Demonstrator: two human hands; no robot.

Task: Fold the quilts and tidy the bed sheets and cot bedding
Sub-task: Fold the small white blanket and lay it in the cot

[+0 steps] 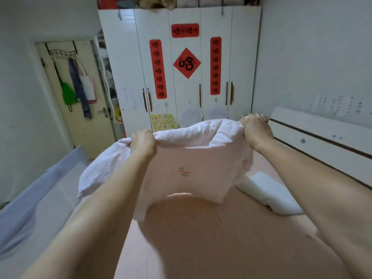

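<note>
A pale pink quilt (193,168) with a small embroidered motif hangs in the air above the bed. My left hand (143,144) grips its top edge on the left. My right hand (256,128) grips the top edge on the right, a little higher. The quilt's lower part droops toward the pink bed sheet (221,238), which lies flat over the mattress. A white pillow (269,195) rests on the sheet by the headboard side, partly hidden behind the quilt.
A grey cot rail and bedding (34,198) run along the left of the bed. The white headboard (322,146) stands at the right. A white wardrobe (181,77) with red paper decorations faces me; a door (80,101) with hanging bags is at the left.
</note>
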